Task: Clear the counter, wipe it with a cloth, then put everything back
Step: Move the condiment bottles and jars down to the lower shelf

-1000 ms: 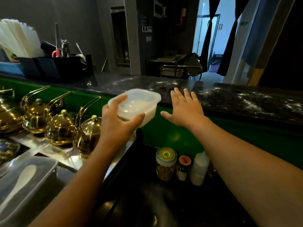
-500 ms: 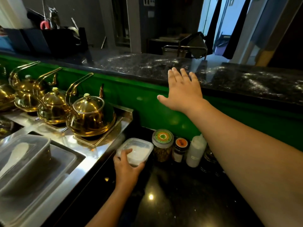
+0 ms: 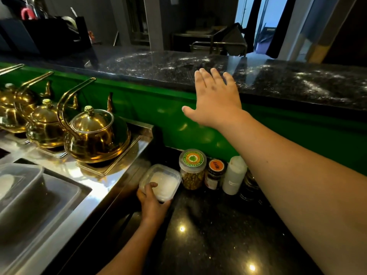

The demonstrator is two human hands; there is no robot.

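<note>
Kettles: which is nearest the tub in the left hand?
The rightmost kettle, nearest the tub the left hand holds; the middle kettle and far-left kettle stand further away.

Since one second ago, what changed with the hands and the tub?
The left hand lowered the translucent plastic tub from upper-counter height down to the lower black counter, beside the green-lidded jar, and still grips it. The right hand stayed open, reaching to the upper granite counter. The white bottle and brass kettles did not move.
</note>
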